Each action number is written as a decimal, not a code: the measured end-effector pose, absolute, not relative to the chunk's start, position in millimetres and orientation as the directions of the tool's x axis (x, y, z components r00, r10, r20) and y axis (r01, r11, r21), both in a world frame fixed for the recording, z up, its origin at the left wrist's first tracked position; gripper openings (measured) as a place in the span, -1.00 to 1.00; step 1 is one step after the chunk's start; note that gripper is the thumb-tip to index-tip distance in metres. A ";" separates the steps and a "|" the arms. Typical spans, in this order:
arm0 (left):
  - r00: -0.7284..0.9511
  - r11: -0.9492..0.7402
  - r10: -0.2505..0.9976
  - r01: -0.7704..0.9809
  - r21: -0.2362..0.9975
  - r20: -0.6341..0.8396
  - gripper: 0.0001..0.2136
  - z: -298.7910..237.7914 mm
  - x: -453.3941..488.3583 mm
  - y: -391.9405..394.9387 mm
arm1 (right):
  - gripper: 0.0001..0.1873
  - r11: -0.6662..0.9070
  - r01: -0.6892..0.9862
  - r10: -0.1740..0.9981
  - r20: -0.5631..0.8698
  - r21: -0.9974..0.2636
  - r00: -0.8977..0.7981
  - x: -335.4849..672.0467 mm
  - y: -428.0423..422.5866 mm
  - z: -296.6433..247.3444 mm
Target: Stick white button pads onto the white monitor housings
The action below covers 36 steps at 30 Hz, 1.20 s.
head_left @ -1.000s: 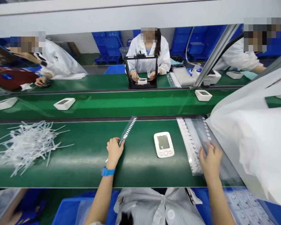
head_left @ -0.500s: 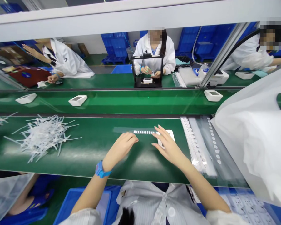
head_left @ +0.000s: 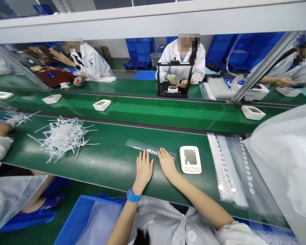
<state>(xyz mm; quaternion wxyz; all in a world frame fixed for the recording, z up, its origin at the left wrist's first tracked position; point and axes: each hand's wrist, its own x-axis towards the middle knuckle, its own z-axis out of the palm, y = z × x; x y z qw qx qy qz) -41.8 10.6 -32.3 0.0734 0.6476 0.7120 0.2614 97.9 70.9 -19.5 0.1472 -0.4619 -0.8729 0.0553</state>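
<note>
A clear plastic strip (head_left: 135,145) with a row of small white stickers (head_left: 152,151) lies on the green worktop in front of me. My left hand (head_left: 143,169) rests at its near edge, fingers stretched out and flat. Beside it, my right hand (head_left: 167,164) lies over the strip's right part with fingers extended, hiding some of the stickers. To the right of that hand, and apart from it, a white device (head_left: 190,160) with a grey screen and a few buttons lies face up. Neither hand grips anything.
A heap of white strips (head_left: 65,137) lies on the left. Sheets of round stickers (head_left: 220,163) lie on the right, by a white-clothed person (head_left: 285,153). Beyond the worktop, a green conveyor belt (head_left: 153,114) carries white devices. Co-workers sit opposite. A blue bin (head_left: 78,212) stands below.
My hands have come down onto the strip and closer together. My right hand has moved off the white device, which now shows whole. The strip lies more slanted, and the view has shifted.
</note>
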 end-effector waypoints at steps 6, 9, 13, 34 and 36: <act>-0.212 0.056 0.968 0.708 0.704 0.136 -0.54 -23.5 -39.3 26.7 | -0.67 0.617 0.688 0.787 0.321 -0.383 -0.527 105.4 56.2 -15.7; -0.338 0.026 0.929 0.462 0.887 0.149 -0.45 -19.5 -31.6 25.9 | -0.74 0.516 0.570 0.856 0.356 -0.640 -0.376 112.0 45.9 -7.5; -0.414 0.012 0.909 -0.077 0.997 -0.043 -0.28 -3.0 -8.0 21.8 | -0.79 0.410 0.406 0.911 0.350 -0.817 -0.216 128.2 25.6 1.9; -0.063 0.120 0.989 -0.168 0.978 -0.132 -0.83 23.1 46.6 10.5 | -0.79 0.441 0.438 0.887 0.454 -0.784 -0.082 173.6 26.1 34.1; -0.063 0.123 0.989 -0.155 0.980 -0.134 -0.85 23.0 45.3 10.8 | -0.79 0.434 0.424 0.891 0.447 -0.795 -0.076 173.6 25.7 32.3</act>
